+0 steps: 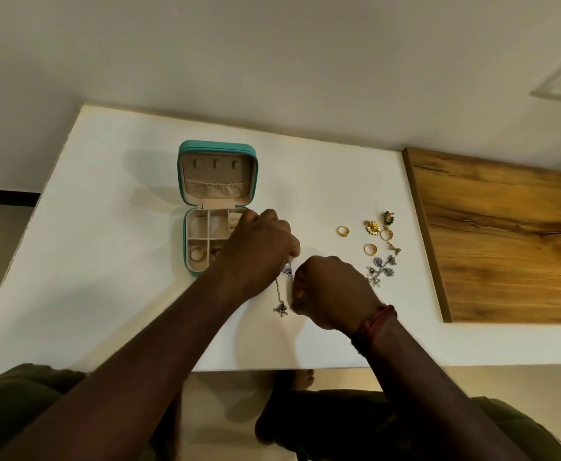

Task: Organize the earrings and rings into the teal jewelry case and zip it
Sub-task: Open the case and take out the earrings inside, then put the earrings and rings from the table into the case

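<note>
Case (185,247): open, unzipped, at 10 o'clock of the hands. Stowed: one ring (197,253).
Left hand (259,247) pinches a dangling earring (280,306). Right hand (329,291) is curled against it, grip hidden.
Loose at 3 o'clock: three rings (343,231), several earrings (381,269).
Most remains.

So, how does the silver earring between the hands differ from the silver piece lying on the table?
The held earring hangs from the left hand, drawn out long; the lying piece rests untouched on the white table, spread in a cluster. The held earring shows one blue stone, the lying piece several. Both look silver.
</note>
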